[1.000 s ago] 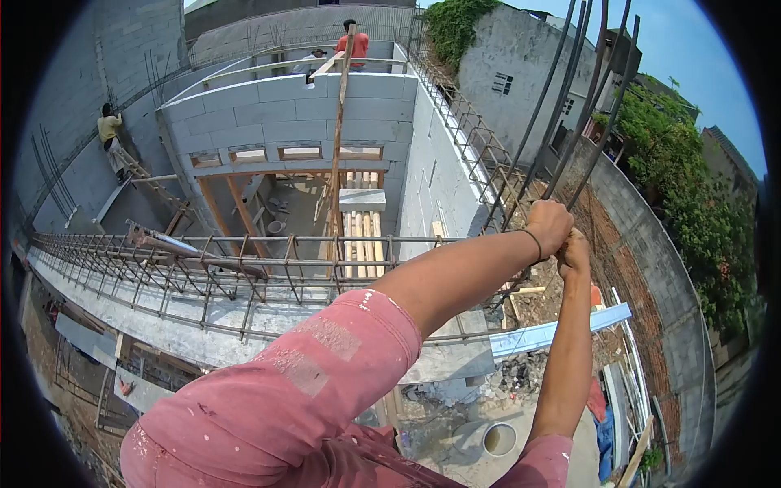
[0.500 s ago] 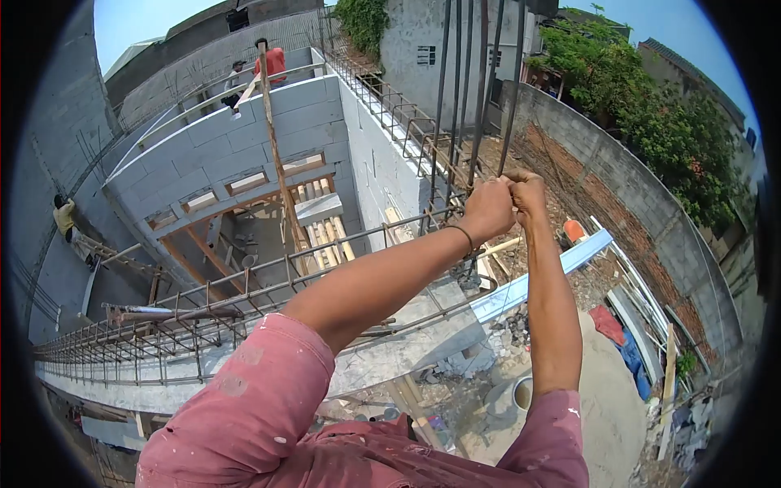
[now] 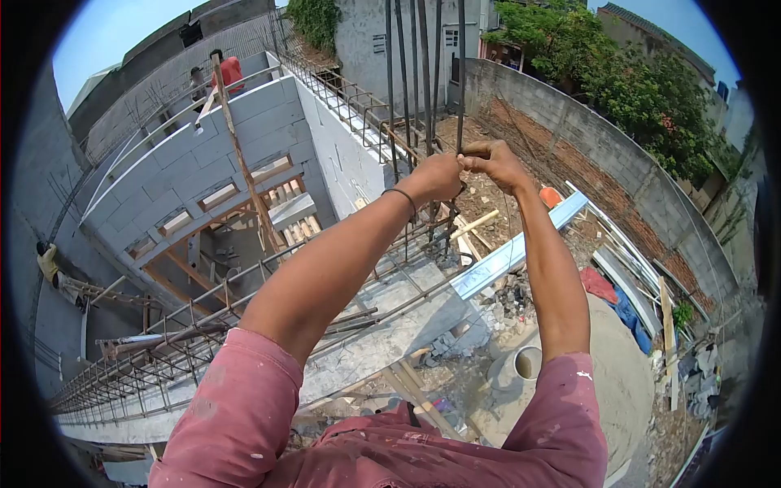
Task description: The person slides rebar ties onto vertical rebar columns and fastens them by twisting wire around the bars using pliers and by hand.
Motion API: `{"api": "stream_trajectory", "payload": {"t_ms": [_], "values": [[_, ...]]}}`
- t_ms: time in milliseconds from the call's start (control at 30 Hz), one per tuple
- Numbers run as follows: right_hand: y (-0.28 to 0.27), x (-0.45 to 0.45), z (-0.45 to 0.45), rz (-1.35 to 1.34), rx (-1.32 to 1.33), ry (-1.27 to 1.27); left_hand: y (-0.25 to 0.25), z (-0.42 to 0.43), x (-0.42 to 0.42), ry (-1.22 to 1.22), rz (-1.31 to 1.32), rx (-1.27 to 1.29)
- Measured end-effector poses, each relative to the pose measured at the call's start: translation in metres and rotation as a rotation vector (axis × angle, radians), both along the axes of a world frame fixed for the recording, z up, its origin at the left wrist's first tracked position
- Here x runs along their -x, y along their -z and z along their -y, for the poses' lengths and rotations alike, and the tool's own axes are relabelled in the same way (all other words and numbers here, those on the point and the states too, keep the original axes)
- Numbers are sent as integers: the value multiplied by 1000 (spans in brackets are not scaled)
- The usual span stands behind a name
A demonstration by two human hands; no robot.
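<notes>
Both hands meet at the foot of several upright steel bars (image 3: 426,77), above the corner of the rebar frame. My left hand (image 3: 437,176) is closed, its fingers turned away from view, and what it holds is hidden. My right hand (image 3: 496,165) touches it from the right, with thumb and fingers pinched at the rightmost bar (image 3: 461,73); anything thin between them is too small to make out. A horizontal rebar cage (image 3: 191,346) runs from the corner toward the lower left, over a concrete ledge (image 3: 382,346).
A person in red (image 3: 228,73) and another beside them are at the far block wall (image 3: 203,154). A third person (image 3: 49,264) is at the far left. Far below are a bucket (image 3: 527,363), a metal sheet (image 3: 521,248) and rubble. A boundary wall (image 3: 602,154) curves along the right.
The view has turned to the right, so walls and bars have shifted left. Both hands stay together at the bars; my right hand's fingers have come up and over beside my left hand.
</notes>
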State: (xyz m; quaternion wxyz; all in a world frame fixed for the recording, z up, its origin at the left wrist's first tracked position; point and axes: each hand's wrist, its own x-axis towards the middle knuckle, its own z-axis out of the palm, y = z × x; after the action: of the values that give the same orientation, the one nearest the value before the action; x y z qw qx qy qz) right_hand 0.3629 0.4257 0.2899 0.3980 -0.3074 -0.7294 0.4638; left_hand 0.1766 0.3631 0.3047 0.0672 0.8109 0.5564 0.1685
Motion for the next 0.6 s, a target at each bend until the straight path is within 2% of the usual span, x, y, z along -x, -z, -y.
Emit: {"api": "stream_trajectory", "payload": {"t_ms": [33, 67, 100, 167, 233, 300, 367, 467, 533, 600], "values": [[3, 0, -5, 87, -85, 36, -8, 0, 3, 79, 25, 6], [5, -1, -10, 174, -170, 71, -19, -2, 5, 18, 227, 211], [5, 0, -14, 167, -178, 71, -26, 1, 3, 18, 221, 202], [5, 1, -21, 287, -254, 110, -35, 10, -4, -199, 718, 272], [5, 3, -28, 262, -282, 107, -36, -1, -9, -247, 715, 237], [2, 5, -36, 341, -229, 161, -39, -8, -15, -266, 185, 93], [0, 5, -41, 345, -219, 118, -42, -9, -21, -264, 167, 116], [-24, 12, -21, 495, -238, 218, -38, -14, -29, -312, 175, 86], [-21, 16, -20, 536, -305, 285, -26, -10, -36, -406, 311, -113], [-17, 19, -16, 573, -372, 352, -20, -10, -40, -427, 361, -127]]}}
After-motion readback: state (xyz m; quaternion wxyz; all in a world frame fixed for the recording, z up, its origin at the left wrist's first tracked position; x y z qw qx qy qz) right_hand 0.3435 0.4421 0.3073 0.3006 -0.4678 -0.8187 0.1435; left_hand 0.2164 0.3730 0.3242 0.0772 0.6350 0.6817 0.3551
